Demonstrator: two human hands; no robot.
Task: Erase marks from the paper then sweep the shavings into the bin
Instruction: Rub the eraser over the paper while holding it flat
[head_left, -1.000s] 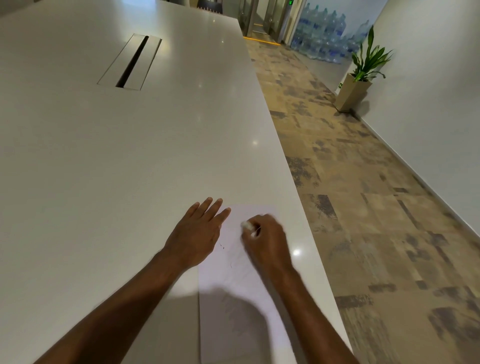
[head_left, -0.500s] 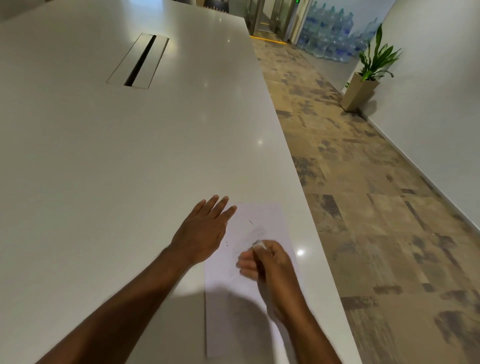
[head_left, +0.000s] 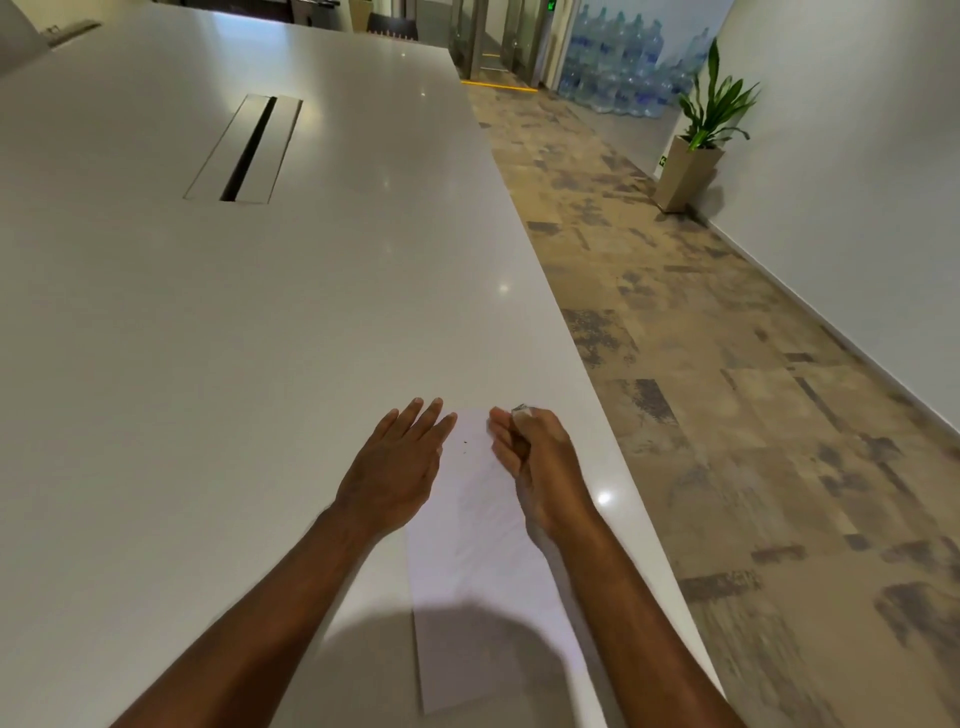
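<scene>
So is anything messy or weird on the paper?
Nothing much. The paper lies flat near the table edge, with a few tiny dark specks between the hands. The left hand rests flat on its edge; the right hand holds a small eraser.

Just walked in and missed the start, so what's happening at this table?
A person is erasing marks from a sheet of paper lying near the right edge of a long white table. The left hand lies flat, fingers straight, holding down the sheet's left edge. The right hand grips a small eraser at the sheet's far end. A few dark specks sit on the paper between the hands. No bin is in view.
</scene>
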